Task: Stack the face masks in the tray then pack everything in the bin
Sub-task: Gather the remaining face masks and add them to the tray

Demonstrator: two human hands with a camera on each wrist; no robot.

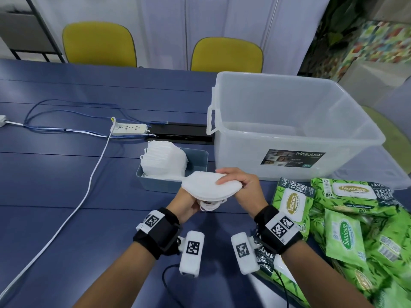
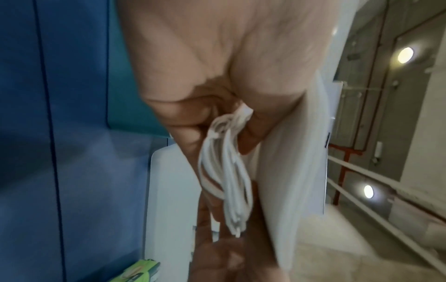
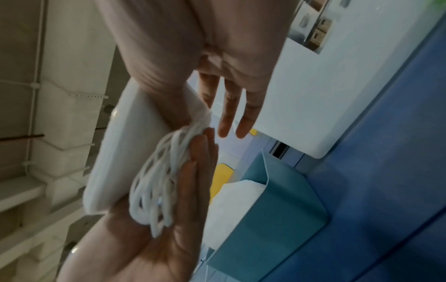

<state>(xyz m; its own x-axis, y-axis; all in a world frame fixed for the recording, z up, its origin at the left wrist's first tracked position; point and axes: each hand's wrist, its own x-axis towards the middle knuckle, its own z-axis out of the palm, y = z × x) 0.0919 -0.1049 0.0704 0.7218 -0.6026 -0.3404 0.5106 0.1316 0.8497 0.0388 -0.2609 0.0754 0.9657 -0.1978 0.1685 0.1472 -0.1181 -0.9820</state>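
Note:
A stack of white face masks (image 1: 209, 186) hangs above the blue table, held between both hands. My left hand (image 1: 192, 202) grips its left end from below, with the bunched ear loops (image 2: 226, 171) hanging out between thumb and fingers. My right hand (image 1: 222, 177) holds the right end, thumb (image 3: 164, 91) laid on the stack while the other fingers (image 3: 231, 114) stretch straight past it. Just behind stands the blue-grey tray (image 1: 198, 155), with another pile of masks (image 1: 164, 160) in its left half. The clear bin (image 1: 289, 121) stands at the back right, with nothing visible inside.
Several green wipe packs (image 1: 347, 221) lie heaped at the right, in front of the bin. A white power strip (image 1: 129, 128) with cables and a black box (image 1: 182, 134) lie behind the tray. Two yellow chairs (image 1: 100, 43) stand at the table's far side.

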